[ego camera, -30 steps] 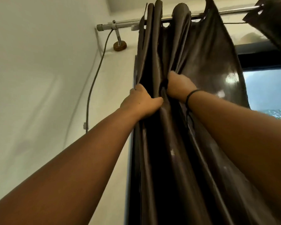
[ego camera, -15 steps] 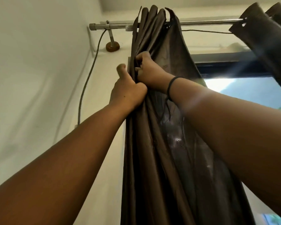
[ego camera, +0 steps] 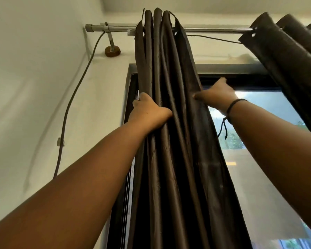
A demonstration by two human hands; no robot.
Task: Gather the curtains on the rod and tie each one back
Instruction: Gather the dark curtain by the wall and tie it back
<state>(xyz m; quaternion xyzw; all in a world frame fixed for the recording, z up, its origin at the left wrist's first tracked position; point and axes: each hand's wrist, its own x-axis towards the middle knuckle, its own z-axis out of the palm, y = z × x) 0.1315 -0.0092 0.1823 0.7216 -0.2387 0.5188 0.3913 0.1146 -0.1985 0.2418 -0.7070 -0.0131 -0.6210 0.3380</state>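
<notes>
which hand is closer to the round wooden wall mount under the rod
Left. The left hand grips the left edge of the gathered curtain, below and just right of the wall mount. The right hand holds the curtain's right edge, farther away by the window.

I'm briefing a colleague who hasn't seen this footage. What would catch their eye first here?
First, the dark curtain bunched into tight folds near the left end of the rod, hanging down the middle of the view. The left hand grips its left folds while the right hand holds its right edge. A second curtain hangs bunched at upper right, with the bright window between them.
</notes>
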